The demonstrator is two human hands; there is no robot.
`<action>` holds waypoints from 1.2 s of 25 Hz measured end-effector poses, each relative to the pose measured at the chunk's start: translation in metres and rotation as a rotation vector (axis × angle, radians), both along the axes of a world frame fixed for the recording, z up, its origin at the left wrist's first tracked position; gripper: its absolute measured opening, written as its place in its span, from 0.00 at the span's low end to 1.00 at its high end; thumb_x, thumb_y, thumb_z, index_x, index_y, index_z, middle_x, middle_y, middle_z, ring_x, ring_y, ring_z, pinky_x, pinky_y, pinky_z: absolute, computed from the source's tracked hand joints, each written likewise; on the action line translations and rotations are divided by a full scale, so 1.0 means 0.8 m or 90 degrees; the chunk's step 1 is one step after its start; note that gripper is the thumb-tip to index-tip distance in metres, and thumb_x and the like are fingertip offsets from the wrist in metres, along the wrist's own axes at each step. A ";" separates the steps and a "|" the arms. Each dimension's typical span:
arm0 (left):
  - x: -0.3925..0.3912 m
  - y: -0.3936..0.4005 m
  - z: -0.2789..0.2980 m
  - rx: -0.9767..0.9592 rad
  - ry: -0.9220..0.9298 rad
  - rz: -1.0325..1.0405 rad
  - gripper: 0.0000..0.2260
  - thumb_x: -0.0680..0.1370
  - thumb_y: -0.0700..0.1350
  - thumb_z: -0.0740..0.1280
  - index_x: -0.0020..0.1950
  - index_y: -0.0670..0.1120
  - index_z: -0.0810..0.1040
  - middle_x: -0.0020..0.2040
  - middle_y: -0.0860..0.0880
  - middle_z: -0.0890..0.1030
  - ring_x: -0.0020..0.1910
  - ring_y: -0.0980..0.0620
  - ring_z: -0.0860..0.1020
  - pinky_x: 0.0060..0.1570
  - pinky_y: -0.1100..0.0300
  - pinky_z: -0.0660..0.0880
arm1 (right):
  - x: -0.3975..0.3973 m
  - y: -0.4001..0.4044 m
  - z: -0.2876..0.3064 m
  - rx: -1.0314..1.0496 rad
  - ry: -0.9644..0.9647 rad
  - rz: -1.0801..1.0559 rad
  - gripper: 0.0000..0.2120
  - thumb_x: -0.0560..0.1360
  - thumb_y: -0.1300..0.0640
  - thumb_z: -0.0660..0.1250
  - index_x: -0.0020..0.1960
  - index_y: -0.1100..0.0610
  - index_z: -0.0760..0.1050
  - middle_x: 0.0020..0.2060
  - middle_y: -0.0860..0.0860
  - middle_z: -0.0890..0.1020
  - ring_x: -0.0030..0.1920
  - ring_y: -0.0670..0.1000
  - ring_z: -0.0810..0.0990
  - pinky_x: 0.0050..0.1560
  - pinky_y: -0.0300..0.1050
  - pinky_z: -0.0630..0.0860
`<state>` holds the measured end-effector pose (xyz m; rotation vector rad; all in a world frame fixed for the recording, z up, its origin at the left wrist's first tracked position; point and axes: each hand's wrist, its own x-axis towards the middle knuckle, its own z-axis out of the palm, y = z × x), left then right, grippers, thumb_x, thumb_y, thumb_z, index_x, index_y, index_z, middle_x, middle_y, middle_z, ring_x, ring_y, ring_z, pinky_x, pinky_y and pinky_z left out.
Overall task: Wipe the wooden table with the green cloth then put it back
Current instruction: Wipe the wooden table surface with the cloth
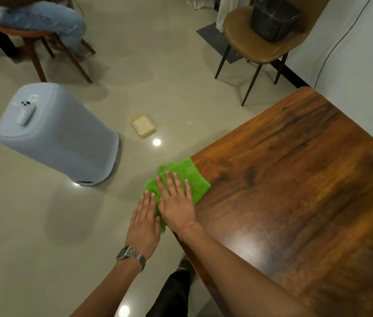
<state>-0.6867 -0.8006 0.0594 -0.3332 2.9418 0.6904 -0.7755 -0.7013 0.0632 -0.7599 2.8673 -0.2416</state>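
Both hands are down at the near-left edge of the wooden tabletop [295, 179], and I see the green cloth [187, 177] spread there, partly on the wood and partly hanging over the edge toward the floor. My right hand [176, 202] lies flat on top of the cloth, fingers straight and slightly spread, so its grip is wide, pressing rather than pinching. My left hand [144, 223] sits just beside it, off the edge of the wood, palm down and fingers extended, its grip also wide, with the fingertips touching the hanging part of the cloth; a metal watch [131, 256] is on that wrist. On the floor to the left stands a pale tower-shaped appliance [59, 133], and a small beige tray [142, 124] lies near it. A brown chair [256, 44] with a dark basket [272, 17] on its seat stands beyond the tabletop's far corner.
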 end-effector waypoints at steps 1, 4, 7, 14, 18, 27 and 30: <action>0.012 0.011 -0.002 0.024 0.005 0.001 0.29 0.77 0.51 0.46 0.77 0.45 0.50 0.78 0.48 0.48 0.77 0.53 0.47 0.74 0.49 0.53 | 0.013 0.012 0.001 -0.010 0.001 0.007 0.29 0.76 0.48 0.51 0.77 0.49 0.57 0.77 0.53 0.59 0.78 0.55 0.54 0.75 0.61 0.53; 0.040 0.051 -0.002 0.060 0.028 -0.015 0.28 0.77 0.50 0.47 0.77 0.42 0.51 0.78 0.46 0.49 0.77 0.53 0.45 0.75 0.48 0.52 | 0.053 0.057 0.003 -0.031 -0.002 0.007 0.29 0.77 0.49 0.52 0.77 0.49 0.55 0.77 0.51 0.58 0.78 0.53 0.54 0.76 0.59 0.53; 0.066 0.102 0.005 0.042 0.028 -0.054 0.28 0.78 0.51 0.47 0.77 0.42 0.52 0.78 0.46 0.51 0.77 0.55 0.43 0.75 0.52 0.47 | 0.089 0.116 0.008 -0.045 -0.019 -0.030 0.28 0.78 0.50 0.51 0.78 0.49 0.53 0.78 0.51 0.57 0.78 0.52 0.52 0.76 0.58 0.51; 0.066 0.230 0.018 -0.087 0.008 -0.272 0.27 0.77 0.53 0.50 0.74 0.43 0.63 0.76 0.46 0.61 0.75 0.47 0.57 0.72 0.45 0.54 | 0.137 0.275 0.011 -0.042 -0.040 -0.207 0.28 0.78 0.49 0.48 0.78 0.47 0.53 0.78 0.49 0.56 0.78 0.51 0.52 0.76 0.58 0.49; 0.068 0.333 0.025 -0.130 -0.042 -0.383 0.30 0.75 0.56 0.47 0.76 0.49 0.58 0.78 0.52 0.55 0.77 0.46 0.52 0.71 0.38 0.47 | 0.176 0.380 0.011 -0.046 -0.037 -0.352 0.29 0.77 0.47 0.46 0.78 0.46 0.54 0.78 0.48 0.56 0.78 0.51 0.52 0.75 0.58 0.48; 0.209 0.493 0.031 -0.157 -0.011 -0.667 0.27 0.78 0.55 0.52 0.77 0.51 0.56 0.77 0.53 0.55 0.77 0.46 0.51 0.71 0.35 0.45 | 0.388 0.535 0.009 -0.011 -0.024 -0.609 0.28 0.79 0.47 0.45 0.78 0.45 0.49 0.79 0.48 0.51 0.78 0.52 0.48 0.75 0.57 0.42; 0.242 0.446 0.034 -0.174 -0.004 -0.719 0.26 0.77 0.54 0.54 0.76 0.53 0.58 0.77 0.53 0.57 0.76 0.47 0.54 0.69 0.37 0.49 | 0.440 0.486 0.004 -0.007 -0.026 -0.644 0.29 0.78 0.48 0.48 0.79 0.47 0.50 0.79 0.51 0.52 0.78 0.54 0.50 0.74 0.60 0.46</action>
